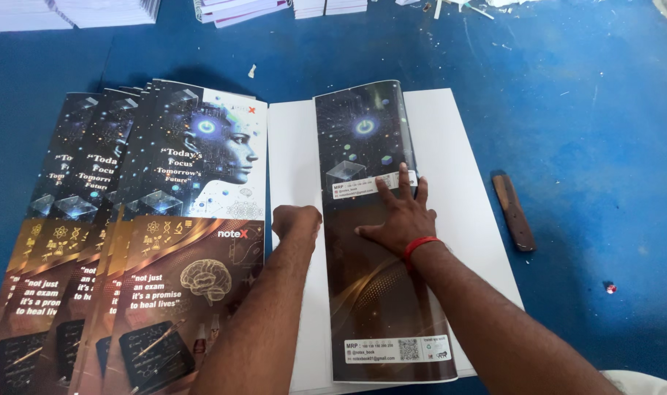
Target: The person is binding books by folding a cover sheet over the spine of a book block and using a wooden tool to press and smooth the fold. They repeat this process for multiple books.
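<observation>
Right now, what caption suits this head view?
Right hand flattens a folded cover on white sheets; left fist presses beside it.

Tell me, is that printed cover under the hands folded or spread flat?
Folded. The printed cover covers only a narrow strip of the white sheets, with the right hand pressing it down.

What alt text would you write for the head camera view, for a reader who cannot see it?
A person's right hand presses flat on a folded printed cover lying over white sheets, while the left hand, a fist, rests at its left edge. A fanned stack of covers lies left on the blue table; a wooden tool lies right.
</observation>
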